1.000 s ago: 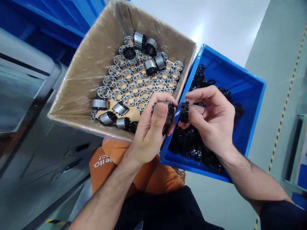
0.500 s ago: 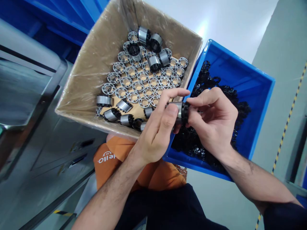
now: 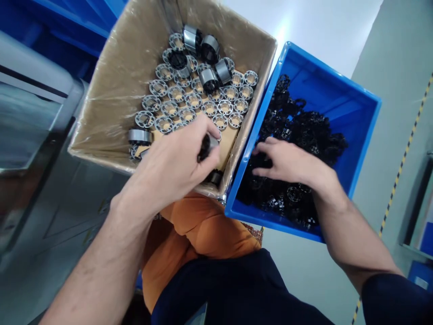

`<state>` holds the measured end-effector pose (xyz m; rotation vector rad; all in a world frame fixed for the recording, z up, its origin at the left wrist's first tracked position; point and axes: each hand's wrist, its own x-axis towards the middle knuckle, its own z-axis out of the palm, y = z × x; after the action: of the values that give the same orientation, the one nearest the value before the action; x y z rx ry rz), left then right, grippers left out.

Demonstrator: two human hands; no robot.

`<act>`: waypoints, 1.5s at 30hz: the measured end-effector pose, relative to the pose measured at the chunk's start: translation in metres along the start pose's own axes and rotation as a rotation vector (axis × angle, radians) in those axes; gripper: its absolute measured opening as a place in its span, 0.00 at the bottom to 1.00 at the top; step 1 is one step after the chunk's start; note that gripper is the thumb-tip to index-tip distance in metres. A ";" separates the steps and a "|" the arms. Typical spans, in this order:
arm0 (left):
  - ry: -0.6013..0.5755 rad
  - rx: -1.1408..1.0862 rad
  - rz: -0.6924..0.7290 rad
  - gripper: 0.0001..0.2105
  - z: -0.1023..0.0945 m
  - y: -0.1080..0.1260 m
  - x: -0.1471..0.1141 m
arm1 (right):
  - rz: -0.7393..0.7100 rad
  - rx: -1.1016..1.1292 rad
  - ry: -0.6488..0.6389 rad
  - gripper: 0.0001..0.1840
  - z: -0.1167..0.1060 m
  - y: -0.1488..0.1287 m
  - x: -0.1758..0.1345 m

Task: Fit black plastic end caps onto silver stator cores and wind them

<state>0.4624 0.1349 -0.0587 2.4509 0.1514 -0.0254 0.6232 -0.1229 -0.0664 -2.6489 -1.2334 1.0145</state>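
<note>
My left hand is over the near side of a plastic-lined cardboard box. Its thumb and fingers are closed around a stator core, a silver metal ring with a black plastic end. Rows of bare slotted metal rings stand on the box floor. On top of them lie several cores with black ends. My right hand reaches into a blue bin, fingers apart, just above a heap of black plastic end pieces. I see nothing held in it.
The bin stands against the right side of the box. Another core lies in the box's near corner. A metal cabinet is at the left. My orange-clad legs are below the box, and yellow-black floor tape runs along the right.
Both hands were together on one core; now they have parted. My left hand has carried a core left over the box, while my right has let go and lowered into the bin.
</note>
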 end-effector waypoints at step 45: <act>0.004 -0.958 0.136 0.19 0.046 0.028 0.005 | -0.344 0.969 0.725 0.15 0.004 -0.045 -0.027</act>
<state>0.4714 0.0846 -0.0768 1.4989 -0.0109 0.0923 0.5789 -0.1121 -0.0411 -1.6914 -0.7046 0.3515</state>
